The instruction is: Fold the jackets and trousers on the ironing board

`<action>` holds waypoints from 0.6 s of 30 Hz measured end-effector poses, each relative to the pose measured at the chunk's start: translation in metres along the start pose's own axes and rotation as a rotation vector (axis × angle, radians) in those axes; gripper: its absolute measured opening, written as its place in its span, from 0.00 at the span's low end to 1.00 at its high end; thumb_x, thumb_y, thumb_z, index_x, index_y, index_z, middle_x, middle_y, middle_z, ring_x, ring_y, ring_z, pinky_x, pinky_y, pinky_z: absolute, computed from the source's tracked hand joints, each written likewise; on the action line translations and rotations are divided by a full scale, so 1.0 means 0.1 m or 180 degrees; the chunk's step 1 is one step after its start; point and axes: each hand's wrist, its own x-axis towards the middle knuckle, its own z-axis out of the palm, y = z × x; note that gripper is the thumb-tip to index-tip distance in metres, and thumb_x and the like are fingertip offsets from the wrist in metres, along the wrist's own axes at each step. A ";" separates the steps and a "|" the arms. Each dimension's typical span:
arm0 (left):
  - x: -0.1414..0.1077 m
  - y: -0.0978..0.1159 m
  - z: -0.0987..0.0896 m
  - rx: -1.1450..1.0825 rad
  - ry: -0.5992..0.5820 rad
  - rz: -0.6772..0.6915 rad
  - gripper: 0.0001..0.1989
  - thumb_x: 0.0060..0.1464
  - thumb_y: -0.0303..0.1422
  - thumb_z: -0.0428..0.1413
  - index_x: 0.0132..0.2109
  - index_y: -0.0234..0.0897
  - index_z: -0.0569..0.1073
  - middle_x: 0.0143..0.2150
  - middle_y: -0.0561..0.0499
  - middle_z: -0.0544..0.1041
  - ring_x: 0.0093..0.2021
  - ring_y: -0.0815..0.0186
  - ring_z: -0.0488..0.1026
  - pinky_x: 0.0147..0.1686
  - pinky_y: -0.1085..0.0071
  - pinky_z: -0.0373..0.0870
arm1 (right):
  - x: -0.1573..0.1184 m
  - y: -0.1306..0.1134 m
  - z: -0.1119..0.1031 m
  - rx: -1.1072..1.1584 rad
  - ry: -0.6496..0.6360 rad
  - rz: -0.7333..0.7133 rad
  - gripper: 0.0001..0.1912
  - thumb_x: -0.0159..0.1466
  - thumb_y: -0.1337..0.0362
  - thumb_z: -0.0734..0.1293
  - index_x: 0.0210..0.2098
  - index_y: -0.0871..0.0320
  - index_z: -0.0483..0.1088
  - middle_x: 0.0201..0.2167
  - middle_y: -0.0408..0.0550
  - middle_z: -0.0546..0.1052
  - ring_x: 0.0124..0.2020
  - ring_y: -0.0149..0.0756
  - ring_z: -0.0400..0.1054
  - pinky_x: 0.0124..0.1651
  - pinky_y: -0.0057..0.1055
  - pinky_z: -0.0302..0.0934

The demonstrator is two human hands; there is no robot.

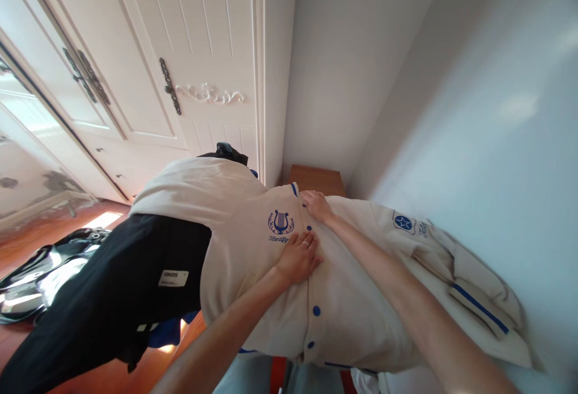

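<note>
A cream baseball jacket (257, 273) with blue snap buttons lies spread out in front of me, its lyre emblem on the left side of the chest. My left hand (298, 259), with a ring on one finger, rests flat on the front placket just below the emblem, fingers slightly apart. Higher up, my right hand (318, 206) is at the placket close to the striped collar, its fingers bent in against the fabric. The fingertips of that hand are partly hidden. One sleeve, with a blue star patch (403, 222), reaches out to the right.
Black clothing with a white label (173, 278) hangs at the left beside the jacket. A white wardrobe (217, 20) stands behind, and a white wall (497, 141) bounds the right. A shiny black item (54, 267) lies on the reddish floor. A brown wooden piece (316, 178) shows beyond the collar.
</note>
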 end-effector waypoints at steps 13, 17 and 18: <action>-0.53 -0.77 -1.34 0.0514 0.1132 -0.1206 0.20 0.64 0.33 0.48 0.59 0.33 0.70 0.64 0.38 0.69 0.68 0.52 0.60 0.65 0.55 0.60 | -1.18 0.47 -0.79 -0.0342 0.0462 -0.0042 0.23 0.65 0.59 0.61 0.56 0.59 0.72 0.59 0.58 0.73 0.63 0.49 0.65 0.68 0.49 0.55; -0.93 -1.43 -1.93 0.0953 0.1377 -0.2193 0.27 0.62 0.37 0.48 0.64 0.26 0.64 0.65 0.31 0.66 0.69 0.44 0.57 0.63 0.49 0.61 | -2.05 1.07 -1.37 -0.1302 0.0601 0.1144 0.35 0.56 0.58 0.67 0.60 0.67 0.65 0.59 0.71 0.70 0.61 0.60 0.66 0.63 0.51 0.60; -1.04 -1.55 -2.03 0.1041 0.1386 -0.2345 0.28 0.62 0.38 0.47 0.64 0.25 0.64 0.64 0.30 0.67 0.69 0.43 0.56 0.63 0.48 0.60 | -2.32 1.21 -1.46 -0.1474 0.0620 0.1474 0.37 0.54 0.55 0.68 0.60 0.67 0.65 0.59 0.73 0.69 0.60 0.64 0.66 0.60 0.53 0.62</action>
